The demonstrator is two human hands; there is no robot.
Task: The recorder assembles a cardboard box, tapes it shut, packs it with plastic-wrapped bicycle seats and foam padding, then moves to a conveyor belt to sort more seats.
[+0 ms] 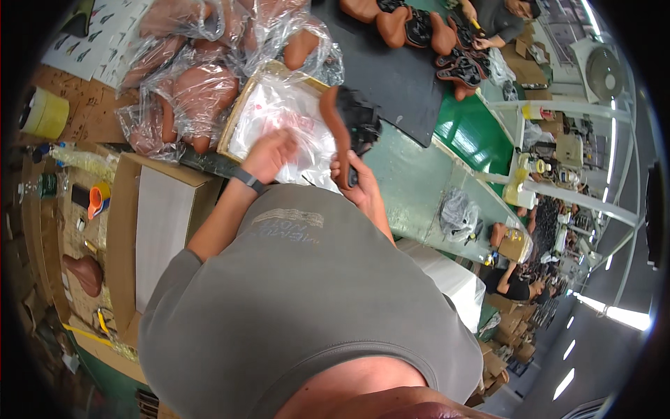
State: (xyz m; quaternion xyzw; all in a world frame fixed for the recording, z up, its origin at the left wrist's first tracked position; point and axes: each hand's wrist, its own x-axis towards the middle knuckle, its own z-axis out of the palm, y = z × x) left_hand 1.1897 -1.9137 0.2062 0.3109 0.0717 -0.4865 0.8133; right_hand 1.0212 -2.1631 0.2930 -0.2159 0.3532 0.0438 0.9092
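Observation:
My right hand point(361, 187) grips a brown bicycle saddle point(337, 126) by its narrow end. The saddle is held on edge, its black underside facing right. My left hand point(271, 157), with a dark band at the wrist, is over clear plastic bags point(269, 115) with reddish marks. The bags lie in a shallow cardboard box point(231, 126) in front of me. The left fingers are smeared by motion, so their grip on a bag cannot be made out.
Brown saddles wrapped in clear plastic point(202, 87) are heaped left of the box. Several unwrapped saddles point(392, 28) lie on a black mat point(398, 91) ahead, near another person point(499, 24). A tall open carton point(129, 237) stands at my left, a crumpled plastic bag point(459, 215) at right.

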